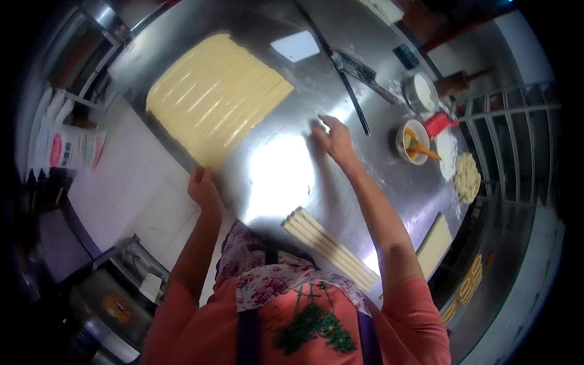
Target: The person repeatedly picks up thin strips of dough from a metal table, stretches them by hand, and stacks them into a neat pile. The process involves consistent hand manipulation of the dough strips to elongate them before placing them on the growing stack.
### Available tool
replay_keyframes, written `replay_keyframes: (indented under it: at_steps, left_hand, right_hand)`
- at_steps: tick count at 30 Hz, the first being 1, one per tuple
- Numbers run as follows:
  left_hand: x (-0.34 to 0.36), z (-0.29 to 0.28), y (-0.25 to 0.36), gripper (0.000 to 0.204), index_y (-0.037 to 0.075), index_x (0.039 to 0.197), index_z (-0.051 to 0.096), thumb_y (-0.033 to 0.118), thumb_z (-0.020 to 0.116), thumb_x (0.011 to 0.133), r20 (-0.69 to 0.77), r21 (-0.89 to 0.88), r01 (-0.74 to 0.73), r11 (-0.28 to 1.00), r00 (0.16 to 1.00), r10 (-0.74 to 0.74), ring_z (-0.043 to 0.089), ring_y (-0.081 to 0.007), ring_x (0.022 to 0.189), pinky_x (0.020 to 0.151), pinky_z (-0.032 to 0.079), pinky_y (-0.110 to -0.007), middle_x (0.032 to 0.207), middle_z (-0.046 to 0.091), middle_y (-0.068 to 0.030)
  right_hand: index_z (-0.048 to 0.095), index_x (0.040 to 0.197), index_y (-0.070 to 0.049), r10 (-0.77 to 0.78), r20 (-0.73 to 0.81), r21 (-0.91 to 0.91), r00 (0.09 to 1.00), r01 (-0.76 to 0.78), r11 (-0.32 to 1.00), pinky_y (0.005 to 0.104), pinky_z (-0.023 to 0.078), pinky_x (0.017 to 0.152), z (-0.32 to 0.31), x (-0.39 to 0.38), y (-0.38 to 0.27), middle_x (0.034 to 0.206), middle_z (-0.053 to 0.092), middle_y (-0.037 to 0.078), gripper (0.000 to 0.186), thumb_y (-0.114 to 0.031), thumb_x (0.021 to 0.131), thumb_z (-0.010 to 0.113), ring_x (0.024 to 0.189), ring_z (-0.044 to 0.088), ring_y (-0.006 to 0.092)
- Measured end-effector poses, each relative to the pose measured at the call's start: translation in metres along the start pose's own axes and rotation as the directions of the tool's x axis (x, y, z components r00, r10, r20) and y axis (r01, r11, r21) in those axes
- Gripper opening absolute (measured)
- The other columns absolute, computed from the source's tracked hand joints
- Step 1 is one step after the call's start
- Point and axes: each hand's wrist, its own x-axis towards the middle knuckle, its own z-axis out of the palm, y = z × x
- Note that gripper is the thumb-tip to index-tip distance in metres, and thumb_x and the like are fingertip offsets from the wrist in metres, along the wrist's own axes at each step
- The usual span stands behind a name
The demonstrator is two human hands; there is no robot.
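Head view: person at a steel table [274, 201], seen from above, both bare hands in frame.
Dough sheet [219, 91]: wide, yellow, flat on the far left part of the table; parallel creases across it, shiny on top. Near corner points at the person.
Left hand [205, 190]: at that near corner, by the table edge, fingers bent (can't tell whether they pinch the dough or just rest against it).
Right hand [334, 143]: right of the sheet and apart from it, over bare steel; thumb and fingers spread, grip wide, nothing in it (can't tell if the fingertips touch the table).
Dough sticks [331, 249]: several long pale ones, side by side at the near edge, left of the right forearm.
Flat dough piece [434, 246]: right of that forearm, near the table edge.
Far tools: white scraper [296, 47] beyond the sheet, black rod [356, 103] lying lengthwise, floury brush [359, 68] against or beside it (contact unclear).
Bowls: metal bowl [409, 100] with white powder; white bowl [399, 143] with orange-yellow liquid, orange handle [426, 150] sticking out.
Dough lump [467, 177]: far right, next to white powder.
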Motion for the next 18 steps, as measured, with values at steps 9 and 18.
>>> replay_keyframes:
  at_steps: [9, 18]
  left_hand:
    - [0.004, 0.019, 0.027, 0.008, 0.004, 0.079, 0.066, 0.005, 0.073, 0.082, -0.143, -0.311, 0.276, 0.909, 0.933, -0.332, 0.045, -0.0110, 0.046, 0.043, 0.033, -0.028, 0.062, 0.054, 0.0003]
    - [0.007, 0.020, 0.014, 0.022, 0.005, 0.069, 0.063, 0.013, 0.074, 0.085, -0.127, 0.089, 0.278, 0.957, 0.956, -0.266, 0.043, -0.0082, 0.054, 0.052, 0.035, -0.027, 0.063, 0.054, 0.0013]
  right_hand:
    - [0.066, 0.096, 0.003, 0.097, -0.098, -0.133, 0.990, -0.110, 0.985, 0.0449, 0.051, 0.082, 0.099, 0.130, -0.002, 0.097, 0.067, 0.024, 0.041, -0.031, 0.076, 0.076, 0.094, 0.065, 0.0358]
    - [0.055, 0.096, -0.002, -0.120, -0.031, 0.220, 0.992, 0.124, 0.968, 0.0390, 0.050, 0.069, 0.067, 0.061, -0.093, 0.079, 0.062, 0.019, 0.013, -0.009, 0.086, 0.059, 0.070, 0.061, 0.0336]
